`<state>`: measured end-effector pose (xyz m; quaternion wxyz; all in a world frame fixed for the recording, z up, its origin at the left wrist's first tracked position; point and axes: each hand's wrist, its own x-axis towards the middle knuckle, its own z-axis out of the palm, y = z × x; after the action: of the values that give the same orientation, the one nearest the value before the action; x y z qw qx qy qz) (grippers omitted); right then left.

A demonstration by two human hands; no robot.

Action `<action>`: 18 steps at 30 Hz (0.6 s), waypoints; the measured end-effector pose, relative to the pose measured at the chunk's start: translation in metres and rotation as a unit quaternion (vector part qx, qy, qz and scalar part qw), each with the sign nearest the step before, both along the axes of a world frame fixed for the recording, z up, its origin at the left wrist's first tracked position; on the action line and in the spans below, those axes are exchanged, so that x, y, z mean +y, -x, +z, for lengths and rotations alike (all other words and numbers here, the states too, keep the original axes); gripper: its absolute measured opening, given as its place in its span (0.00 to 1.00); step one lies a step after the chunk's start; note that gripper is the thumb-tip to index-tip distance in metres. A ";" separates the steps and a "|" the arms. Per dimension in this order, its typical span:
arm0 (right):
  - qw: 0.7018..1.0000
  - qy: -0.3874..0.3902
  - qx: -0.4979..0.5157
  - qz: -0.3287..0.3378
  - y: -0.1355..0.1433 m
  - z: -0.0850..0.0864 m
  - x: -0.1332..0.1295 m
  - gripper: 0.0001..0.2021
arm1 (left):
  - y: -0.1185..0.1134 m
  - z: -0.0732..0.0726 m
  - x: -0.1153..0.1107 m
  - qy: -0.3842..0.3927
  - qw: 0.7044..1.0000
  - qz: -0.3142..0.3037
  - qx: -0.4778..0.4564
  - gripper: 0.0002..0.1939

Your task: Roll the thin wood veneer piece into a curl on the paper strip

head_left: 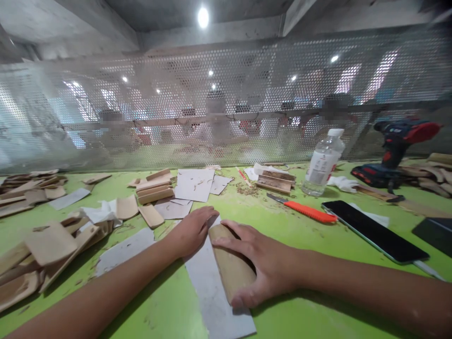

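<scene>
A curved bamboo piece (pixel 228 263) lies lengthwise on a pale paper strip (pixel 203 278) in front of me. My right hand (pixel 261 259) is closed on this piece, with the thumb at its near end and the fingers over its far end. Just left of the piece's far end, my left hand (pixel 192 230) lies flat on the paper, its fingers stretched out and pointing right. Part of the bamboo's right side is hidden under my right hand. Beyond both hands, a utility knife with an orange handle (pixel 310 212) rests on the green table (pixel 165 296).
Bamboo pieces (pixel 51 242) are heaped at the left, with a smaller stack (pixel 155 193) farther back. A bottle (pixel 323 162), a phone (pixel 374 230) with a cable and a cordless drill (pixel 391 150) stand or lie at the right. A perforated screen (pixel 176 108) closes off the back.
</scene>
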<state>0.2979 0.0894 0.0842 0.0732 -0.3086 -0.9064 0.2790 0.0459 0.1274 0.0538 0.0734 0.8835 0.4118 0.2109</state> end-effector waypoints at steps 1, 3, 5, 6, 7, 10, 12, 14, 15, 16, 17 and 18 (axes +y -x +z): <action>1.000 0.001 -0.001 -0.001 0.000 0.000 0.000 0.60 | 0.000 0.000 0.000 0.001 1.000 0.001 0.001 0.19; 1.000 0.007 -0.007 -0.001 0.000 0.001 -0.001 0.60 | 0.001 -0.001 0.000 0.004 1.000 0.004 0.006 0.19; 1.000 0.012 -0.010 -0.001 -0.001 0.002 -0.001 0.60 | 0.002 -0.002 0.001 0.008 1.000 0.010 0.012 0.19; 1.000 0.014 -0.011 -0.001 -0.001 0.002 -0.001 0.60 | 0.003 -0.003 0.001 0.010 1.000 0.012 0.015 0.20; 1.000 0.015 -0.011 0.001 -0.001 0.001 0.000 0.61 | 0.003 -0.003 0.001 0.011 1.000 0.015 0.017 0.20; 1.000 0.014 -0.013 0.004 -0.002 0.000 0.001 0.61 | 0.004 -0.004 0.001 0.015 0.999 0.020 0.021 0.20; 1.000 0.015 -0.018 0.004 -0.002 0.000 0.001 0.61 | 0.005 -0.004 0.001 0.017 0.999 0.019 0.020 0.20; 1.000 0.016 -0.024 0.004 -0.003 0.000 0.001 0.61 | 0.005 -0.005 0.002 0.018 1.000 0.017 0.019 0.20; 1.000 0.016 -0.025 0.005 -0.003 0.000 0.001 0.60 | 0.005 -0.005 0.002 0.019 1.000 0.016 0.018 0.20; 1.000 0.017 -0.024 0.007 -0.003 0.001 0.001 0.60 | 0.005 -0.005 0.003 0.019 1.000 0.015 0.016 0.20; 1.000 0.017 -0.021 0.008 -0.003 0.001 0.000 0.60 | 0.006 -0.005 0.003 0.019 1.000 0.013 0.015 0.20; 1.000 0.017 -0.019 0.008 -0.003 0.001 0.000 0.60 | 0.006 -0.005 0.003 0.019 1.000 0.012 0.014 0.20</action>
<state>0.3005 0.0898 0.0854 0.0486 -0.3080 -0.9051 0.2890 0.0402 0.1304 0.0489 0.0822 0.8797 0.4274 0.1917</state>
